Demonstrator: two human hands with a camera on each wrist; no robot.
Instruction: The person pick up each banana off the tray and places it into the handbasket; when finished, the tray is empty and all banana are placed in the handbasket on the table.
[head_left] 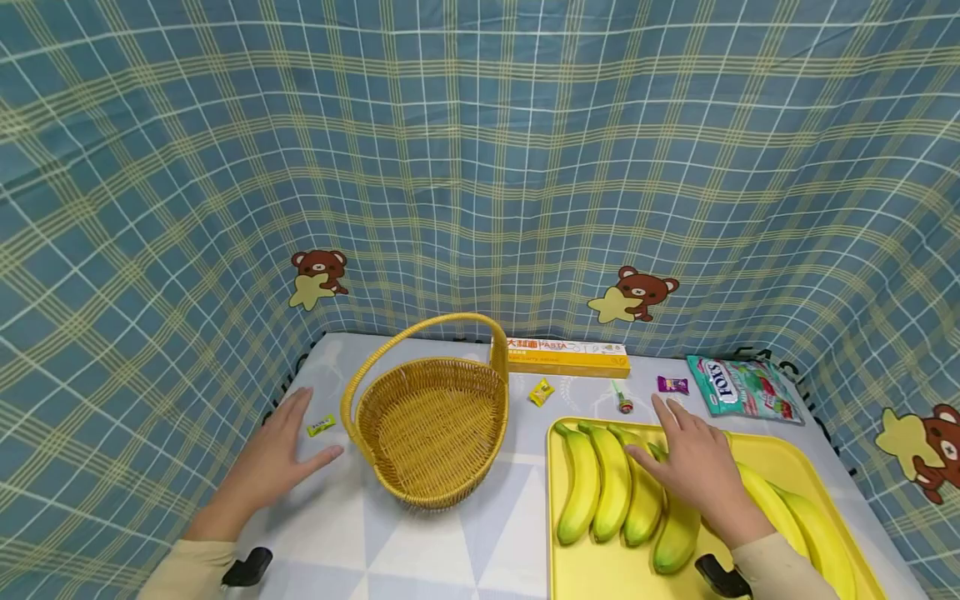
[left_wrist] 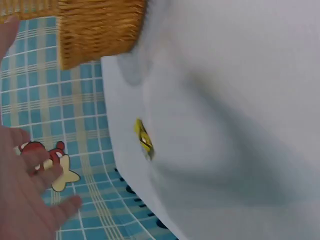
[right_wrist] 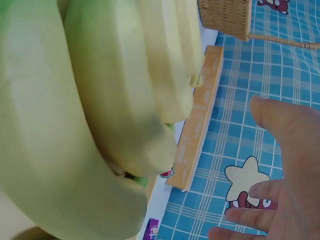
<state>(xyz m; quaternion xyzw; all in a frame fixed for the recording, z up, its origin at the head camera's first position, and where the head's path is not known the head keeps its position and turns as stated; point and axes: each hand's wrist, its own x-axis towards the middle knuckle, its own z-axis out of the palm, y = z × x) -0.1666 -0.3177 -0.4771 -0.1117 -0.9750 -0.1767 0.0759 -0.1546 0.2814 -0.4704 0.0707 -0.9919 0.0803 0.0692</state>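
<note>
My left hand [head_left: 273, 458] hovers with spread fingers at the left of the table, holding nothing. Close by its fingers lies a small yellow-green wrapped candy [head_left: 321, 426], seen also as a yellow candy [left_wrist: 143, 139] in the left wrist view. Just right of that hand stands a round wicker basket [head_left: 435, 433] with a tall arched handle; nothing lies in it. My right hand [head_left: 697, 467] is held over a yellow tray [head_left: 600, 575] of several bananas [head_left: 612, 483], its fingers extended and gripping nothing. It hides part of some bananas.
Behind the basket lies a pasta box [head_left: 562, 358]. In front of the box are a yellow candy [head_left: 542, 392], a lollipop [head_left: 622, 400] and a purple candy [head_left: 672, 384]. A Fox's candy bag [head_left: 746, 389] lies at back right. A plaid curtain [head_left: 480, 167] encloses the table.
</note>
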